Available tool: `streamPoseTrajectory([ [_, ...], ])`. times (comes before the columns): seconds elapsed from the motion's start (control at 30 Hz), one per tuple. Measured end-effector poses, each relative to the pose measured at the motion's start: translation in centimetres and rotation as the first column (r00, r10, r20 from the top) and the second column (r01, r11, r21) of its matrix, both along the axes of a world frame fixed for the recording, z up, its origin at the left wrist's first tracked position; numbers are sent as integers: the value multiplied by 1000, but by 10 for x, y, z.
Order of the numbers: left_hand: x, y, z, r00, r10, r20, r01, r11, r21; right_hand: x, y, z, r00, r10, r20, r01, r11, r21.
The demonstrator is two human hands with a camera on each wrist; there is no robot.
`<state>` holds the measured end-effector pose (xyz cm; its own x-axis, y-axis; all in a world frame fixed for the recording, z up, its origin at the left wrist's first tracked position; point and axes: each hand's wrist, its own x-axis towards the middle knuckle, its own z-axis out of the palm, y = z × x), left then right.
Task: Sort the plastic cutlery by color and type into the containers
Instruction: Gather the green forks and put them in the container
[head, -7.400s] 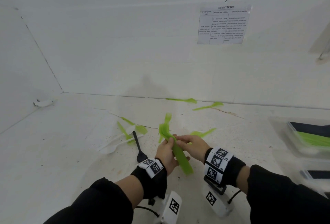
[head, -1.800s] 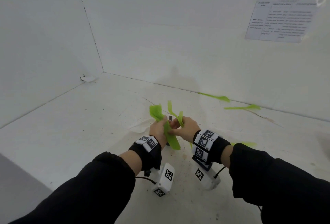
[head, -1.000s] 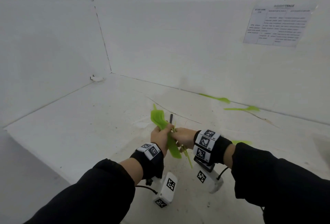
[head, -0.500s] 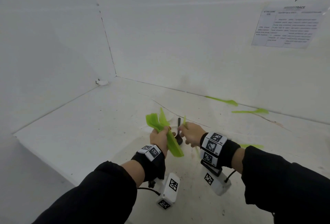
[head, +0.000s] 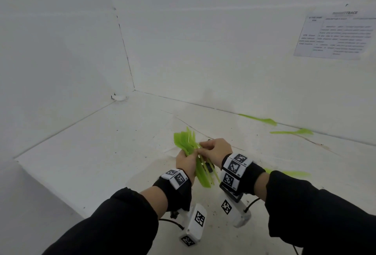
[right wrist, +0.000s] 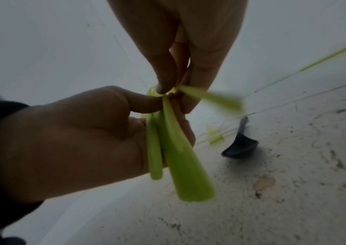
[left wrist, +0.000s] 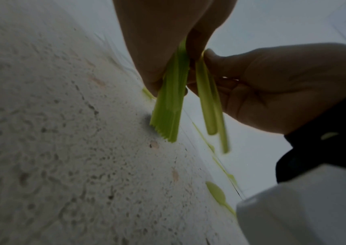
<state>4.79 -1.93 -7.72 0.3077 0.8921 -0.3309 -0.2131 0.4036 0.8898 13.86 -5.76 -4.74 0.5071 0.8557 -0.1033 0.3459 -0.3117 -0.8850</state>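
Both hands meet above the white table (head: 91, 153). Left hand (head: 188, 163) is wrapped round a bundle of green cutlery (head: 200, 173), its handles fanning down toward the wrist and its working ends rising past the fingers; those ends overlap too closely to tell forks from spoons or knives. Right hand (head: 215, 150) pinches one or two thinner green pieces (left wrist: 208, 102) at the point where they meet the bundle; motion blur hides their type. A black spoon (right wrist: 241, 145) lies on the table under the hands, clear in the right wrist view but almost wholly hidden in the head view. Two more green pieces (head: 262, 120) lie well apart along the back wall, and a third (head: 293, 173) is partly covered by the right sleeve. Text on the wall sheet (head: 335, 35), cut off at the frame edge, is illegible.
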Motion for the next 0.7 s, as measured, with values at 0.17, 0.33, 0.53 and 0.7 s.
streamPoseTrajectory([
  [0.17, 1, 2, 1, 995, -67, 72, 71, 996, -60, -3, 4, 1, 996, 2, 94, -1, 1000, -15],
  [0.33, 6, 7, -4, 983, -139, 124, 153, 982, -113, -2, 11, 1, 996, 7, 86, -2, 999, -54],
  [0.53, 3, 15, -5, 970, -140, 200, 182, 961, -208, 0, 20, -12, 996, 7, 88, 2, 995, -96],
  [0.7, -3, 22, -9, 962, -128, 242, 175, 967, -184, 0, 25, -17, 1000, -13, 9, 13, 999, -49],
])
